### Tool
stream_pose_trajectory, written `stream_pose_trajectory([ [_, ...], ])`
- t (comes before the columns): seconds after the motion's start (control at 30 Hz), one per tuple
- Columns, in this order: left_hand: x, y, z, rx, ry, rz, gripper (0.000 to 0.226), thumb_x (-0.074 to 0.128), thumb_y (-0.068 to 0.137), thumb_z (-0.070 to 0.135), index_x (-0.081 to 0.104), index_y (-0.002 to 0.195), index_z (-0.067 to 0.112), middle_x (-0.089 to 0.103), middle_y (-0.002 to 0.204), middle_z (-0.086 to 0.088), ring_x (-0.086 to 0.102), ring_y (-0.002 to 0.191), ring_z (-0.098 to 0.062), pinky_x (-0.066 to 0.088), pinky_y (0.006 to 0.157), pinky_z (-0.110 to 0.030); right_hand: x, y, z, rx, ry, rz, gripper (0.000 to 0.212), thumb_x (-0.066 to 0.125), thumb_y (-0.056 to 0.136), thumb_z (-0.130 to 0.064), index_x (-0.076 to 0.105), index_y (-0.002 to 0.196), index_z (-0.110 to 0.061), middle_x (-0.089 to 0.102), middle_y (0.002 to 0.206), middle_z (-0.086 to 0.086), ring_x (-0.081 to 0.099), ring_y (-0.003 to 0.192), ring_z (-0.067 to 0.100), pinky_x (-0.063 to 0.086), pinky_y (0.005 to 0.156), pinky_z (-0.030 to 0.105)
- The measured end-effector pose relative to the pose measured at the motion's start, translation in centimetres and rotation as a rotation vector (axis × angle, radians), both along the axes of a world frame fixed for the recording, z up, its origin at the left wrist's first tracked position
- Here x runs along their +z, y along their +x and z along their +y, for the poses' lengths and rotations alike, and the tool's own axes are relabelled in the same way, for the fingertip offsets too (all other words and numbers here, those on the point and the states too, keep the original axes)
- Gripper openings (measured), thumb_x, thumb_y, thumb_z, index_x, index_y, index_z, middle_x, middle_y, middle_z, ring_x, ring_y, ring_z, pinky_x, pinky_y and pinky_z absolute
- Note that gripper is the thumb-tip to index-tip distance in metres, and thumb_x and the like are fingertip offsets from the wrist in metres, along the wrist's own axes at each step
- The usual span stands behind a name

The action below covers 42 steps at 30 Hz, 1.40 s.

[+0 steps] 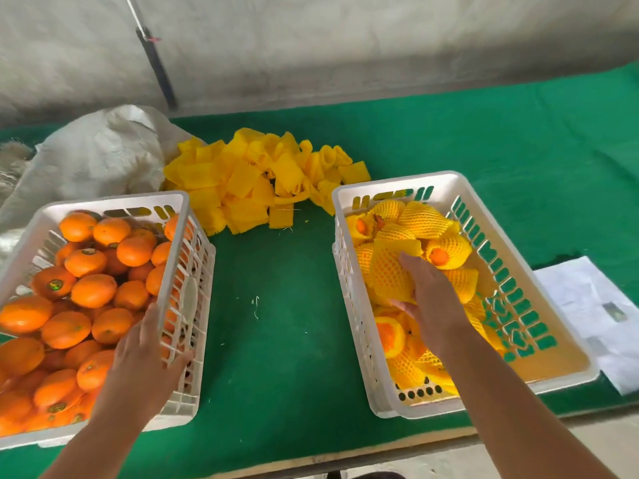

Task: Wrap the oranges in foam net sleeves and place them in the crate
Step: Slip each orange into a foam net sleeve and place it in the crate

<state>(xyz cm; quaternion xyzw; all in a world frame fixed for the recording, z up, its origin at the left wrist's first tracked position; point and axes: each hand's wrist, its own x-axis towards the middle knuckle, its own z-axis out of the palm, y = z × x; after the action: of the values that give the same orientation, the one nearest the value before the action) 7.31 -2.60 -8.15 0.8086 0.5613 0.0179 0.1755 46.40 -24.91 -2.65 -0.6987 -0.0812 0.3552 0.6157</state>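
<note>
My right hand (430,299): fingers curled round a wrapped orange (389,274), bumpy yellow foam net, held inside the right crate (518,392).
My left hand (145,354): fingers straight, resting on the slotted white plastic rim of the left crate (103,202).
Bare oranges (93,288): smooth, round, heaped in the left crate.
Spare sleeves (256,181): flat yellow mesh tubes piled on the green cloth (283,305).

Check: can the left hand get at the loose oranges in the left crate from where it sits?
Probably yes. The left hand rests on the crate's near right rim, the crate is open-topped, and bare oranges lie uncovered just beside its fingers.
</note>
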Motion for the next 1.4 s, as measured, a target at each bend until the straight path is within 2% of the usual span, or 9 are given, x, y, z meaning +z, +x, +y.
stream_pose_trajectory([
  [0.1,-0.1,0.4,0.1,-0.005,0.01,-0.058,0.115,0.079,0.092,0.028,-0.01,0.165,0.038,0.041,0.16,-0.02,0.053,0.137,-0.046,0.051,0.101,-0.07,-1.1,1.8,0.1,-0.134,-0.072,0.016,0.063,0.075,0.086,-0.063,0.061,0.14,-0.035,0.063,0.119,-0.016,0.062,0.107,0.013,0.064,0.082,0.039],
  [0.2,-0.7,-0.1,0.2,-0.006,0.0,-0.111,0.115,0.078,0.093,0.024,-0.009,0.164,0.048,0.05,0.153,-0.023,0.067,0.119,-0.044,0.064,0.078,-0.061,-2.2,3.3,-0.1,-0.162,-0.113,-0.025,0.065,0.079,0.082,-0.063,0.057,0.139,-0.04,0.062,0.115,-0.018,0.061,0.101,0.012,0.06,0.087,0.043],
  [0.3,-1.4,-0.5,0.8,-0.022,-0.011,-0.161,0.12,0.081,0.09,0.022,-0.01,0.154,0.065,0.065,0.119,-0.018,0.072,0.061,-0.02,0.056,0.036,-0.031,-3.5,4.6,-0.6,-0.202,-0.215,-0.113,0.08,0.082,0.077,-0.068,0.053,0.146,-0.04,0.053,0.127,-0.013,0.053,0.113,0.019,0.051,0.088,0.043],
  [0.4,-1.5,-0.6,1.1,-0.018,-0.039,-0.189,0.119,0.083,0.088,0.02,-0.01,0.141,0.072,0.063,0.101,-0.008,0.066,0.047,-0.016,0.049,0.031,-0.024,-4.6,5.5,-1.2,-0.212,-0.276,-0.191,0.085,0.086,0.074,-0.066,0.054,0.147,-0.036,0.051,0.125,-0.01,0.053,0.113,0.021,0.053,0.085,0.041],
  [0.53,-0.9,-0.3,0.6,0.01,-0.061,-0.189,0.118,0.08,0.09,0.019,-0.009,0.142,0.075,0.062,0.104,-0.006,0.07,0.051,-0.018,0.052,0.033,-0.029,-5.6,6.3,-2.1,-0.164,-0.339,-0.244,0.08,0.084,0.08,-0.062,0.055,0.149,-0.032,0.051,0.125,-0.006,0.053,0.112,0.023,0.053,0.087,0.043],
  [0.73,-0.4,-0.2,0.1,0.014,-0.069,-0.166,0.107,0.077,0.094,0.016,-0.001,0.158,0.053,0.066,0.129,-0.02,0.071,0.065,-0.019,0.054,0.035,-0.029,-4.0,5.7,-2.6,-0.217,-0.355,-0.246,0.054,0.069,0.096,-0.056,0.063,0.143,-0.031,0.061,0.12,-0.006,0.062,0.096,0.024,0.062,0.088,0.047],
  [1.03,0.0,-0.1,-0.1,-0.002,-0.043,-0.181,0.106,0.073,0.096,0.019,-0.005,0.157,0.057,0.064,0.136,-0.016,0.07,0.07,-0.015,0.058,0.039,-0.031,-0.4,-4.7,1.9,0.006,-0.314,-0.834,0.04,0.065,0.102,-0.042,0.062,0.139,-0.026,0.062,0.144,-0.002,0.057,0.131,0.022,0.052,0.105,0.043],
  [1.27,0.4,0.0,-0.2,0.015,-0.052,-0.157,0.1,0.067,0.098,0.029,-0.009,0.157,0.057,0.067,0.135,-0.011,0.073,0.077,-0.017,0.063,0.048,-0.037,-1.3,-7.9,6.7,0.264,-0.325,-0.853,0.046,0.065,0.103,-0.041,0.055,0.146,-0.029,0.054,0.156,-0.005,0.047,0.145,0.018,0.041,0.117,0.04],
  [1.4,1.2,-0.1,-0.6,0.05,-0.073,-0.232,0.084,0.06,0.1,0.051,-0.002,0.156,0.06,0.061,0.148,-0.003,0.075,0.099,-0.023,0.067,0.063,-0.044,-2.0,-8.0,7.8,0.289,-0.35,-0.899,0.043,0.066,0.102,-0.037,0.059,0.143,-0.026,0.058,0.152,-0.001,0.05,0.144,0.023,0.042,0.115,0.044],
])
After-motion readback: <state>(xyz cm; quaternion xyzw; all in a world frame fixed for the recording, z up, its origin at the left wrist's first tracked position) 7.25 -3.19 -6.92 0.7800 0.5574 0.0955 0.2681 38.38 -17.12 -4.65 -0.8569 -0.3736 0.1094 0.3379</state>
